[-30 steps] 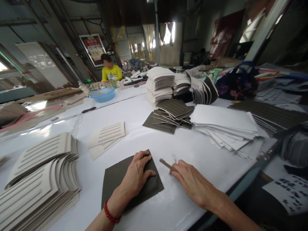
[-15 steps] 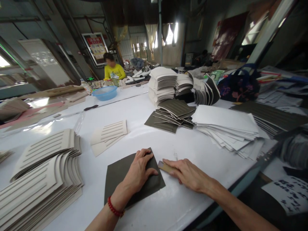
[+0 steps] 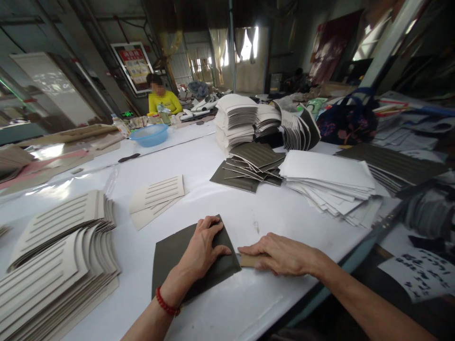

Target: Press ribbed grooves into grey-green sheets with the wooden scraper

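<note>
A dark grey-green sheet (image 3: 169,258) lies flat on the white tabletop (image 3: 220,303) in front of me. My left hand (image 3: 202,244) rests on it with thumb and fingers apart, near its right edge. In my right hand (image 3: 280,255) is a flat tan scraper-like tool (image 3: 249,260), its front end against the sheet's lower right edge. My index finger stretches along the tool; the rest of it is hidden under the hand.
At left are tall stacks of cream slotted panels (image 3: 60,258), with several loose ones (image 3: 158,195) beyond the sheet. Dark panels (image 3: 258,158) and white sheets (image 3: 327,170) lie behind. A blue basin (image 3: 149,136) and a person in yellow (image 3: 163,100) are farther off.
My right hand has drawn the tool down along the sheet's right edge, toward its lower corner. My left hand stays on the sheet. The whole view has shifted slightly.
</note>
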{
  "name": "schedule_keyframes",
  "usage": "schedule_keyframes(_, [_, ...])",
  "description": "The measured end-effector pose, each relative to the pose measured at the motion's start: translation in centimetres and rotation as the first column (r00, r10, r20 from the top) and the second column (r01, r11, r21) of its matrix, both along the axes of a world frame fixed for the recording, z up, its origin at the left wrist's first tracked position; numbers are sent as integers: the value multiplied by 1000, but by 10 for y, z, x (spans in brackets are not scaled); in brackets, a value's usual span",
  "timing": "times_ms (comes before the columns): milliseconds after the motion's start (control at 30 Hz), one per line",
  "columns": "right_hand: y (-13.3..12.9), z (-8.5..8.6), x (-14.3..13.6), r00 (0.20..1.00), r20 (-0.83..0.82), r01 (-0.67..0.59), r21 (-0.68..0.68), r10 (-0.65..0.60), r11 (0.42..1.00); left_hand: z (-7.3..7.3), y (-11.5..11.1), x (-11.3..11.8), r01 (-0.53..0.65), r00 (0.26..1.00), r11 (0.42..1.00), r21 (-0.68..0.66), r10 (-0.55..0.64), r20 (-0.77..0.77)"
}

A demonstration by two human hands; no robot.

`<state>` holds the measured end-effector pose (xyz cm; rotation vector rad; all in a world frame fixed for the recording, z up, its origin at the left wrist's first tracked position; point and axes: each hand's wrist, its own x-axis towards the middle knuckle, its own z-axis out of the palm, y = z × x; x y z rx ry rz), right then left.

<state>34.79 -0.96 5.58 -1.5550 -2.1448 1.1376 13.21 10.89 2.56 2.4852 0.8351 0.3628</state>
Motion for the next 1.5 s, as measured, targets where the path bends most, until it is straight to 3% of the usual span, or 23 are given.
schedule_keyframes(100, [-14, 4, 8, 1000, -5, -30, -30, 30, 999, 1, -1, 0, -9, 1000, 1000, 5, 9, -5])
schedule_keyframes(233, [-40, 2, 6, 957, 149, 243, 50, -248, 969, 3, -5, 3, -19, 1000, 1000, 18, 19, -2])
schedule_keyframes(300, [-51, -6, -6, 931, 163, 308, 135, -328, 942, 4, -7, 4, -14, 1000, 1000, 23, 14, -3])
schedule_keyframes(400, [-57, -23, -31, 965, 120, 190, 300, -234, 935, 4, -10, 6, -16, 1000, 999, 30, 16, -13])
schedule_keyframes(467, [-57, -36, -46, 962, 196, 107, 378, -192, 920, 4, -11, 6, -23, 999, 999, 35, 23, -24])
schedule_keyframes(633, [-55, -60, -60, 892, 380, 63, 434, -246, 899, 3, -9, 8, -53, 997, 998, 41, 55, -59])
schedule_keyframes(767, [-54, -65, -58, 893, 393, 21, 451, -220, 892, 0, 6, 13, -114, 989, 992, 59, 119, -85])
schedule_keyframes(967, [-52, -65, -61, 864, 458, -27, 459, -211, 888, -7, 49, 35, -137, 984, 990, 34, 140, -108])
schedule_keyframes(1100, [-58, -72, -58, 850, 468, -49, 523, -240, 851, 10, 58, 25, -182, 981, 979, 89, 187, -48])
schedule_keyframes(1167, [-60, -77, -55, 854, 456, -64, 574, -253, 816, 24, 41, 0, -174, 985, 976, 131, 175, 6])
schedule_keyframes(1267, [-59, -82, -57, 875, 424, -116, 655, -236, 747, 28, -15, -49, -148, 989, 974, 170, 143, 45])
schedule_keyframes(1333, [-54, -84, -64, 888, 410, -164, 704, -206, 691, 14, -58, -76, -181, 983, 949, 257, 172, 59])
schedule_keyframes(1400, [-47, -86, -73, 892, 413, -209, 737, -183, 642, -11, -94, -91, -194, 980, 905, 379, 196, 35])
schedule_keyframes(1500, [-39, -93, -76, 872, 470, -310, 749, -140, 585, -49, -119, -95, -196, 976, 802, 564, 218, 28])
